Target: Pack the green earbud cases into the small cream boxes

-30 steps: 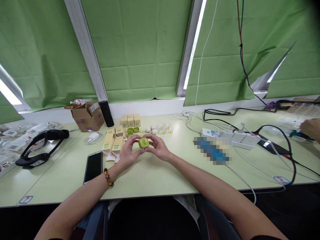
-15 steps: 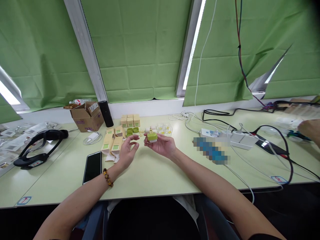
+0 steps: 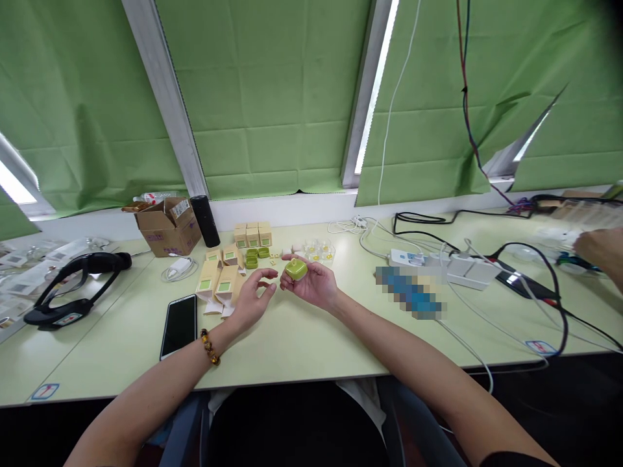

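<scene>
A small green box-shaped container (image 3: 296,268) with a knob on top rests in the fingers of my right hand (image 3: 320,287), above the middle of the table. Just left of it, my left hand (image 3: 254,299) hovers with fingers curved and apart, holding nothing. Beyond my left hand are several green square pieces (image 3: 252,261) and some tiny yellow pieces (image 3: 273,259). Clear cups with yellow centres (image 3: 325,249) stand behind my right hand. Opened cardboard cartons with green labels (image 3: 226,286) lie by my left hand, and three upright cartons (image 3: 252,234) stand farther back.
A black phone (image 3: 179,326) and a headset (image 3: 78,285) lie left. A brown box (image 3: 169,227) and black cylinder (image 3: 205,222) stand behind. Power strips (image 3: 460,271) and cables spread across the right side. Another person's hand (image 3: 602,253) reaches in at the right edge.
The green container has tilted in my right hand, so its knobbed top shows more. My left hand has shifted slightly right and down. Another person's hand has appeared at the right edge.
</scene>
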Available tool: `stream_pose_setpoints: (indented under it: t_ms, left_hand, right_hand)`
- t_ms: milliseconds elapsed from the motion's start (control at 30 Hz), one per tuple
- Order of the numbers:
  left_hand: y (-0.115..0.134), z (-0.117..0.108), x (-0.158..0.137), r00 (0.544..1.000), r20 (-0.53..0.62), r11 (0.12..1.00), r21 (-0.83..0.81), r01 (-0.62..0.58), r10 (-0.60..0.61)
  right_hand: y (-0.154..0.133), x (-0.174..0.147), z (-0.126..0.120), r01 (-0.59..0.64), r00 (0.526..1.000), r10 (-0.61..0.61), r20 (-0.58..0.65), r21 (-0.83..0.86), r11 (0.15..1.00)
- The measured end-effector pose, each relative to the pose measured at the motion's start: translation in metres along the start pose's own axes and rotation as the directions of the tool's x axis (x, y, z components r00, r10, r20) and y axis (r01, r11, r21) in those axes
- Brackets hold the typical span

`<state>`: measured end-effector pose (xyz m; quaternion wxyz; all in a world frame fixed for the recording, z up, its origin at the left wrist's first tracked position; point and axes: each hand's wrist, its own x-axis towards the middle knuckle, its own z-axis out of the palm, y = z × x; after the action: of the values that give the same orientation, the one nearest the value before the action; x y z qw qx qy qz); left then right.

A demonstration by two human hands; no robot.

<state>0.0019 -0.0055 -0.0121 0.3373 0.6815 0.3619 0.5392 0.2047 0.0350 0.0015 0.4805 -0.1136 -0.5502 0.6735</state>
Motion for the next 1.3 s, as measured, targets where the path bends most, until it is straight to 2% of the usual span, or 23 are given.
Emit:
stream_pose_setpoints:
  t_ms: [300, 467, 600, 767, 867, 933, 1000, 1067, 1100, 1200, 1300]
  left_hand:
    - [-0.003, 0.001, -0.001, 1.000, 0.013, 1.000, 0.004, -0.003, 0.003]
    - [-0.007, 0.003, 0.000, 0.999, -0.017, 0.998, -0.044, -0.043, 0.042]
    - [-0.007, 0.004, 0.001, 0.997, -0.030, 0.997, -0.012, -0.075, 0.075]
    - [-0.009, 0.002, 0.004, 0.997, -0.018, 0.996, 0.040, -0.075, 0.076]
    - [-0.012, 0.001, 0.007, 0.999, -0.016, 0.998, -0.054, -0.041, 0.040]
    - [-0.012, -0.001, 0.010, 1.000, -0.022, 0.983, -0.181, 0.014, -0.019]
    - [-0.011, -0.003, 0.012, 0.997, -0.027, 0.946, -0.317, 0.066, -0.079]
    - [-0.008, -0.005, 0.013, 0.992, -0.021, 0.889, -0.446, 0.101, -0.124]
    - [-0.006, -0.005, 0.013, 0.990, -0.008, 0.853, -0.508, 0.119, -0.142]
    - [0.001, -0.007, 0.012, 0.979, 0.066, 0.733, -0.654, 0.187, -0.191]
    - [0.003, -0.008, 0.012, 0.969, 0.105, 0.645, -0.729, 0.229, -0.225]
  right_hand:
    - [0.003, -0.003, -0.004, -0.004, 0.997, 0.004, 0.080, 0.001, 1.000]
    - [0.010, -0.002, -0.007, 0.042, 0.999, -0.041, 0.027, -0.054, 0.998]
    - [0.017, -0.001, -0.007, 0.046, 0.998, -0.048, -0.027, -0.083, 0.995]
    - [0.020, -0.001, -0.004, 0.026, 1.000, -0.027, -0.007, -0.104, 0.994]
    - [0.020, -0.001, -0.004, 0.022, 1.000, -0.020, 0.022, -0.119, 0.993]
    - [0.022, 0.000, -0.006, 0.019, 1.000, -0.016, 0.025, -0.148, 0.989]
    - [0.026, 0.002, -0.012, 0.011, 1.000, -0.012, -0.002, -0.245, 0.969]
    - [0.030, 0.005, -0.020, -0.011, 0.997, -0.024, -0.076, -0.432, 0.902]
    - [0.032, 0.007, -0.025, -0.033, 0.991, -0.045, -0.129, -0.544, 0.838]
    - [0.029, 0.012, -0.044, -0.164, 0.952, -0.121, -0.280, -0.804, 0.572]
    - [0.016, 0.014, -0.064, -0.325, 0.902, -0.203, -0.381, -0.909, 0.263]
